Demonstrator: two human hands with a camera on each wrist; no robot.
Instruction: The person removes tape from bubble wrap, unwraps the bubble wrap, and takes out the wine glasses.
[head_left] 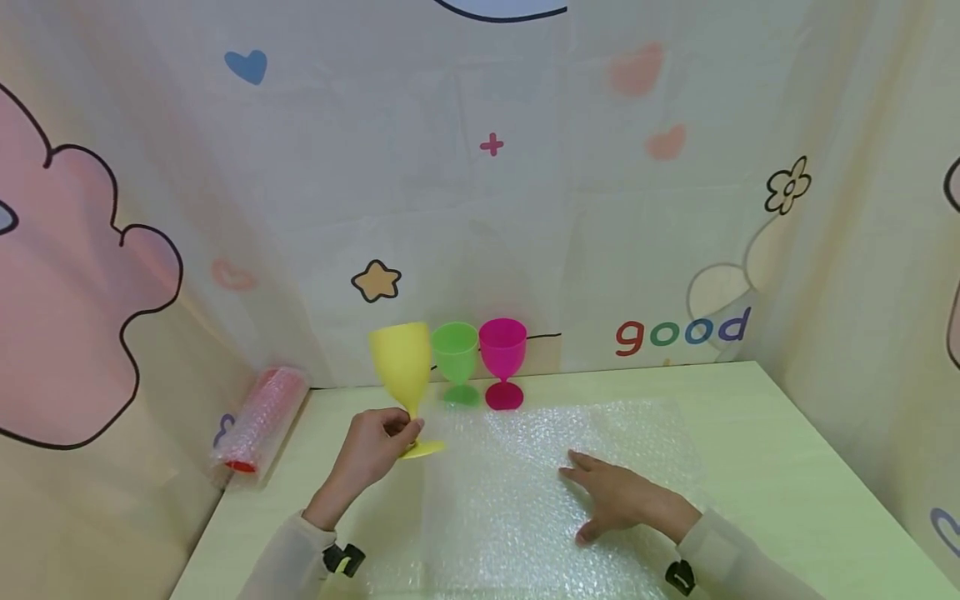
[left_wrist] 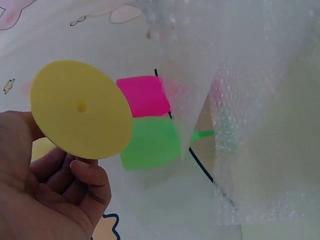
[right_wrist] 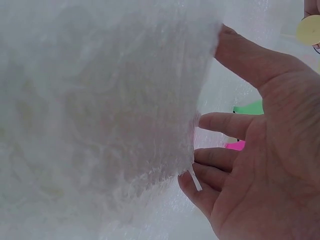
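My left hand pinches a yellow plastic goblet by its stem, with the bowl up and leaning slightly left. From the left wrist view the round yellow base faces the camera, fingers curled below it. A sheet of bubble wrap lies across the table. Over its right part my right hand is spread, fingers extended and thumb apart. In the right wrist view, the fingertips meet an edge of the clear bubble wrap, which hides part of them.
A green goblet and a magenta goblet stand upright side by side at the table's back edge. At the left edge lies a bubble-wrapped pinkish-red bundle. A printed curtain hangs behind the table.
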